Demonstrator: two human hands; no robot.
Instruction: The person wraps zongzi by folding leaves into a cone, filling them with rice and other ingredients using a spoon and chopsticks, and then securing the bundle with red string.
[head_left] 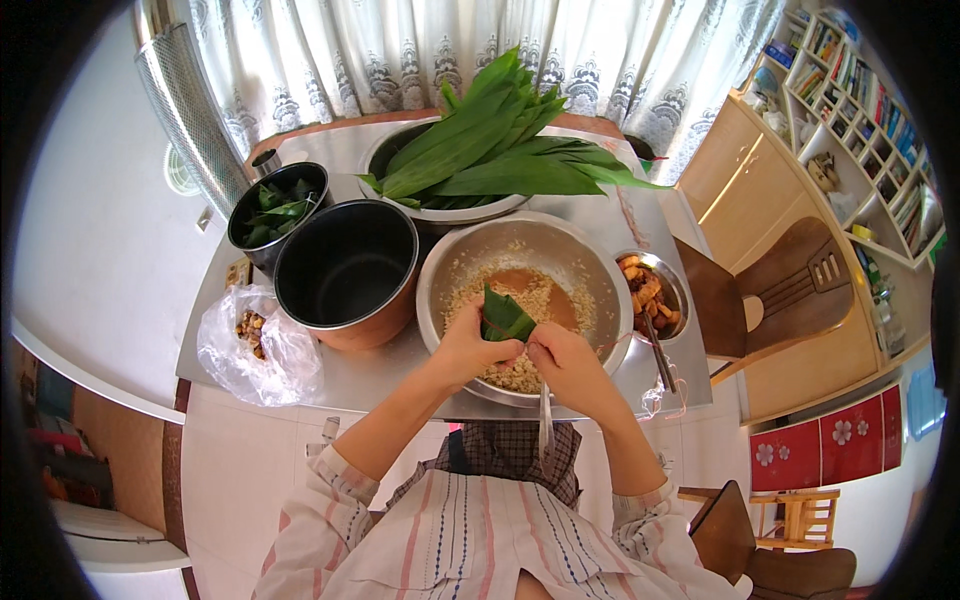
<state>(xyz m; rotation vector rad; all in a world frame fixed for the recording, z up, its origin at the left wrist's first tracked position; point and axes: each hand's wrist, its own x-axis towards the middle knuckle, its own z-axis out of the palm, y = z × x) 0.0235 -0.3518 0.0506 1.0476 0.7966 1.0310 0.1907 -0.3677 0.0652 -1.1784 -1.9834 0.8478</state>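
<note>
My left hand (470, 350) grips a folded green leaf parcel (505, 318) over a big steel bowl (590, 262) of seasoned rice. My right hand (562, 362) pinches the parcel's lower right edge, fingers closed on the leaf. Both hands hover above the bowl's near side. A metal spoon handle (545, 425) sticks out of the bowl toward me, below my right hand.
A steel basin of long green leaves (490, 155) stands at the back. A dark empty pot (345, 272) sits left of the rice bowl, with a smaller pot of wrapped leaves (277, 208) behind it. A small bowl of meat pieces (650, 295) is on the right, a plastic bag (255, 350) at left.
</note>
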